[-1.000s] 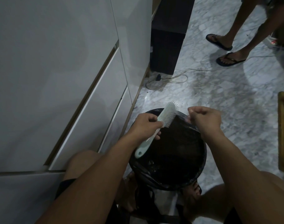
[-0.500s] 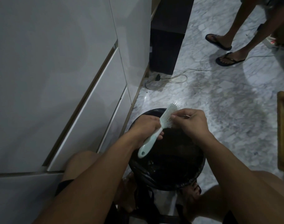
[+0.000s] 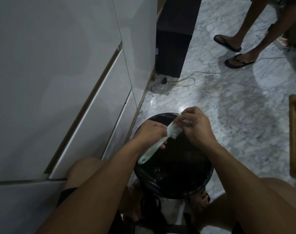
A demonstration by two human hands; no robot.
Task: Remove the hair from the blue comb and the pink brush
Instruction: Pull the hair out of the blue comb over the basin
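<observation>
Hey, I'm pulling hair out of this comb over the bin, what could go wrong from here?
1. The right hand picks at the bristles near the far rim of the black bin; loosened hair might drift onto the marble floor instead of inside.
2. The left hand grips the pale blue comb mid-handle only; a hard tug could twist it loose and drop it into the bin.
3. The lighting is dim, so fine strands left in the bristles may go unnoticed.
</observation>
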